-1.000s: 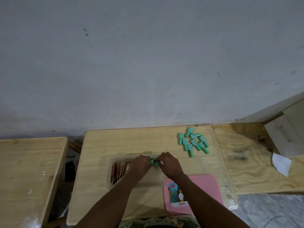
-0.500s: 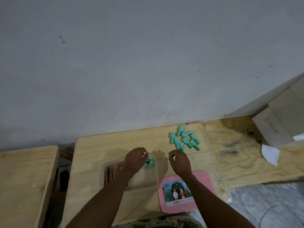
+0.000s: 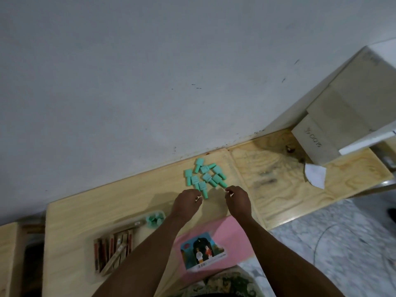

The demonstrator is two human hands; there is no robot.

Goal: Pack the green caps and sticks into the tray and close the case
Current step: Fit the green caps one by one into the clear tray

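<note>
Having left a few caps in the tray (image 3: 137,227) at lower left, your left hand (image 3: 186,202) and right hand (image 3: 238,200) have moved up, fingers curled and empty, beside the green caps (image 3: 203,179) at center, so more pickups remain.

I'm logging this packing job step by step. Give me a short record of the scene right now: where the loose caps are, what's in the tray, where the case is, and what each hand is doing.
loose caps: green caps in a pile on the wooden table, near the wall
tray: clear tray holds sticks at one end and a few green caps at the other
case: pink case beside the tray, nearer the person
left hand: left hand by the pile, fingers curled, empty
right hand: right hand by the pile, empty
</note>
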